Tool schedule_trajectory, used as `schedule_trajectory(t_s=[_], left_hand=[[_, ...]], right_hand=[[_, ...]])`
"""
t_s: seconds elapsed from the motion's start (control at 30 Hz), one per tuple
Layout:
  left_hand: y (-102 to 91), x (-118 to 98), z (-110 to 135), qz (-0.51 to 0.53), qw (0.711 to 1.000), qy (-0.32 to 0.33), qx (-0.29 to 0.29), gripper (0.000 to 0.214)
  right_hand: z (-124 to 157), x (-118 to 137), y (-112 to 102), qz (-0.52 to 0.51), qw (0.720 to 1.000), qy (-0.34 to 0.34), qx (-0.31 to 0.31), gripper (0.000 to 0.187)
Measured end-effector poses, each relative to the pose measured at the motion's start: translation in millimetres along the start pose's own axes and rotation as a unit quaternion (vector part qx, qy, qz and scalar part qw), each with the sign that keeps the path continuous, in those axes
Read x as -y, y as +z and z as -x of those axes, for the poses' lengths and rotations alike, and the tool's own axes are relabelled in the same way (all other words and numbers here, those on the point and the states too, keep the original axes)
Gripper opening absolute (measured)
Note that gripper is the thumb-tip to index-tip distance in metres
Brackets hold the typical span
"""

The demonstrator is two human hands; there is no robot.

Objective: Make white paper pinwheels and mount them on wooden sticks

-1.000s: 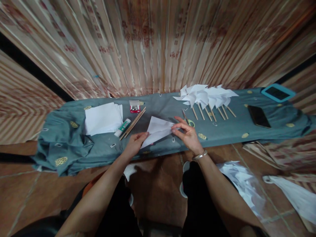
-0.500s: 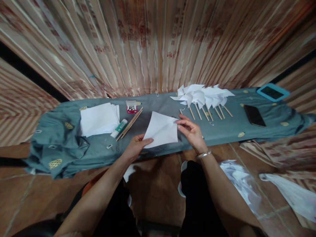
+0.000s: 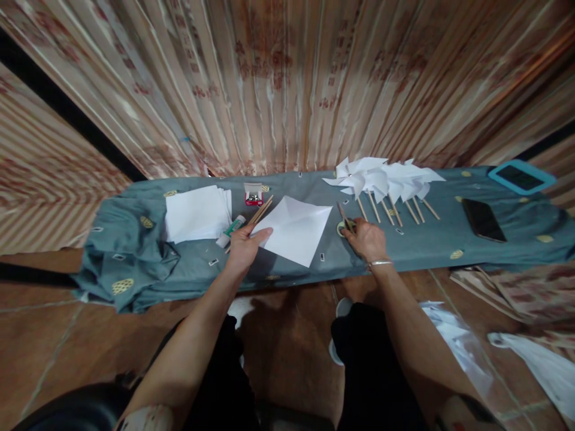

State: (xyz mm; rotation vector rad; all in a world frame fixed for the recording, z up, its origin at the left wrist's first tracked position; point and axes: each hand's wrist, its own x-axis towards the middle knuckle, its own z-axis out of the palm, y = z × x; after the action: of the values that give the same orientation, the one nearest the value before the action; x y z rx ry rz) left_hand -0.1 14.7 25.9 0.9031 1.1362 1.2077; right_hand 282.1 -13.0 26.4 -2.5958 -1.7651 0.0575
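Since half a second ago, the right hand (image 3: 367,240) has let go of the white sheet (image 3: 296,233) and come over to the scissors (image 3: 340,228). Its fingers are bent down over the yellow-green handles, the blades pointing away past the fingertips; whether they have closed on the handles, I cannot tell.

Only the left hand (image 3: 244,245) has the sheet now. Its thumb lies on top of the left corner, pinching it against fingers hidden underneath. From that thumb the sheet spreads to the right, faint creases showing, its far right corner ending near the scissors' blades and well apart from the right fingers.

Wooden sticks (image 3: 263,209) run under the left hand, showing beyond its fingers and again to its left. A glue stick (image 3: 231,231) lies just left of the left fingers, with a stack of paper (image 3: 195,214) further left. Beyond the left fingertips stands an open red box (image 3: 254,197) of small metal pieces.

Paper pinwheels (image 3: 381,178) lie in a row beyond the right fingers, their stick ends pointing back towards that hand. Further right of it lies a dark phone (image 3: 484,220) on the green cloth (image 3: 426,244).
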Motion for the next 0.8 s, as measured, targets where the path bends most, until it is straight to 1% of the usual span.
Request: schedule_trajectory(t_s=[0.1,0.17,0.27,0.37,0.53,0.63,0.7,0.8], left_hand=[[-4.5,-7,-5,0.02,0.999,0.013,-0.031,0.04],[-7.1,-12,-6,0.036,0.998,0.017,-0.044,0.038],[-10.4,-17,-6,0.053,0.997,0.017,-0.056,0.035],[-13.1,-19,-6,0.057,0.996,0.015,-0.065,0.035],[-16.1,-16,-8,0.028,0.997,0.041,-0.06,0.034],[-16.1,-14,-10,0.008,0.997,0.058,-0.057,0.034],[-15.2,-13,-13,0.002,0.996,0.067,-0.055,0.034],[-13.0,-12,-17,0.008,0.995,0.073,-0.061,0.034]], right_hand=[[1,-1,-2,0.012,0.999,-0.008,0.03,0.041],[8,-2,-5,0.023,0.998,-0.018,0.049,0.041],[24,-3,-10,0.036,0.995,-0.04,0.08,0.039],[40,0,-13,0.067,0.991,-0.072,0.092,0.034],[58,9,-12,0.124,0.983,-0.124,0.061,0.028],[63,13,-10,0.13,0.979,-0.152,0.029,0.028],[66,14,-7,0.124,0.98,-0.155,0.015,0.029],[68,12,-3,0.109,0.983,-0.146,0.011,0.028]])
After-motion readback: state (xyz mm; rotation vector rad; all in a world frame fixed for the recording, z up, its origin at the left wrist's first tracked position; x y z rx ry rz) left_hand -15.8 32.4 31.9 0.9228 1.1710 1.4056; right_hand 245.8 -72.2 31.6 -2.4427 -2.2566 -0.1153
